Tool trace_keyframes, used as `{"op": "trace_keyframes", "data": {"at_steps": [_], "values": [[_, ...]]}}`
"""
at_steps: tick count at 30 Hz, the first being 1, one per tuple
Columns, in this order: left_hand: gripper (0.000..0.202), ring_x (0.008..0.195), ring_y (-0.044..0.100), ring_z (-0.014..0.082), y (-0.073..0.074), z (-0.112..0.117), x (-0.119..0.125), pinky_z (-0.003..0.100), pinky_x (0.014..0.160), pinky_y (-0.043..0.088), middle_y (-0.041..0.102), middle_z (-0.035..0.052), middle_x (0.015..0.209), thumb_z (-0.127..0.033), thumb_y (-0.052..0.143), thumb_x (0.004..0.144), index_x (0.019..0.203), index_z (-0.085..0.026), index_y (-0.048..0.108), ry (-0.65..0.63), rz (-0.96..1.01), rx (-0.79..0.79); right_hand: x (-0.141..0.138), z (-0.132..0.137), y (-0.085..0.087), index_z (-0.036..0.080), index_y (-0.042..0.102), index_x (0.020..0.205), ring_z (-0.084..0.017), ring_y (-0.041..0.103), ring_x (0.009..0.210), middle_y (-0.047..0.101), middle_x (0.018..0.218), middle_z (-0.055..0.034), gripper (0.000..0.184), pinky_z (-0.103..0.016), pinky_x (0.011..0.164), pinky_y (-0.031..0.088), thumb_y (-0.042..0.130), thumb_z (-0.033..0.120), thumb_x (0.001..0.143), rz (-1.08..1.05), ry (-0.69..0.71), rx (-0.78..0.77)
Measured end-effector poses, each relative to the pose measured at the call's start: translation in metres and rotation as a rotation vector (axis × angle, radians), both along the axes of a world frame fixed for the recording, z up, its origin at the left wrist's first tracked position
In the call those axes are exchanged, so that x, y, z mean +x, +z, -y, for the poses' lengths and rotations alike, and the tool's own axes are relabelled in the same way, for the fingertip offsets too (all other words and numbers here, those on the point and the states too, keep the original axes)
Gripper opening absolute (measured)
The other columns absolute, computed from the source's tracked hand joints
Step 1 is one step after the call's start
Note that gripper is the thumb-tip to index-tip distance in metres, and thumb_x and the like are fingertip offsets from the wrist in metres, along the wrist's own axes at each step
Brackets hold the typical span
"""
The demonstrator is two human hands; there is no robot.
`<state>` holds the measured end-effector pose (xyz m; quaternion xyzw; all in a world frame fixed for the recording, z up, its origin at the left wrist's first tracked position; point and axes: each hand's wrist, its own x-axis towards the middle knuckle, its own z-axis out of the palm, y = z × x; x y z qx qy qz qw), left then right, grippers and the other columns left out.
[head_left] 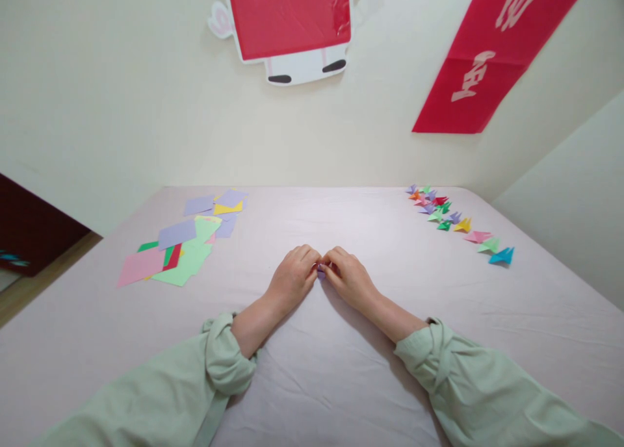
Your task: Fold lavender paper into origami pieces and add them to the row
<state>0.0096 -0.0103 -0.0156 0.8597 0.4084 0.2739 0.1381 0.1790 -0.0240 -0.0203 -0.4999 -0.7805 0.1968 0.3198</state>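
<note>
A small folded piece of purple paper [320, 273] is pinched between my two hands, just above or on the pale cloth near the middle. My left hand [295, 273] grips it from the left with fingers curled. From the other side, my right hand [350, 275] holds it between thumb and fingers. Most of the paper is hidden behind the fingertips, so its exact folded shape does not show.
Loose coloured paper squares [182, 258] lie scattered at the left. Several small folded paper figures [441, 208] form a slanting row at the right, a blue one [502, 256] nearest. The cloth-covered surface [302, 369] meets a wall [146, 96] at the back.
</note>
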Motion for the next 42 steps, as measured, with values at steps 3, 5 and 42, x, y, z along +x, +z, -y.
{"op": "trace_keyframes", "data": {"at_steps": [3,5,42], "values": [[0.014,0.086,0.051,0.0197,-0.0003,0.0002,0.0001,0.032,0.077,0.041,0.055,0.0032,0.087,-0.008,0.048,0.082,0.083,-0.021,0.050,0.012,0.015,-0.009,0.0000,0.0000,0.0004,0.020,0.058,0.081,-0.014,0.052,0.070,0.055,0.080,0.0006,0.012,-0.026,0.067,0.037,0.055,0.010,0.086,-0.001,0.004,-0.004],[0.014,0.085,0.051,0.0193,-0.0014,0.0005,0.0002,0.032,0.076,0.042,0.054,0.0027,0.086,-0.008,0.048,0.081,0.083,-0.022,0.050,0.019,0.044,-0.019,0.0000,0.0001,0.0000,0.020,0.058,0.081,-0.013,0.052,0.071,0.055,0.080,0.0007,0.011,-0.026,0.067,0.037,0.055,0.011,0.086,-0.001,0.004,0.002],[0.007,0.072,0.053,0.0137,-0.0035,0.0028,0.0064,0.026,0.066,0.042,0.056,-0.0013,0.075,-0.012,0.053,0.077,0.075,-0.019,0.051,0.137,0.328,-0.317,-0.0012,0.0014,0.0003,0.021,0.055,0.077,-0.014,0.051,0.073,0.052,0.081,0.0011,0.013,-0.025,0.068,0.035,0.053,0.009,0.081,-0.010,0.001,0.034]]}}
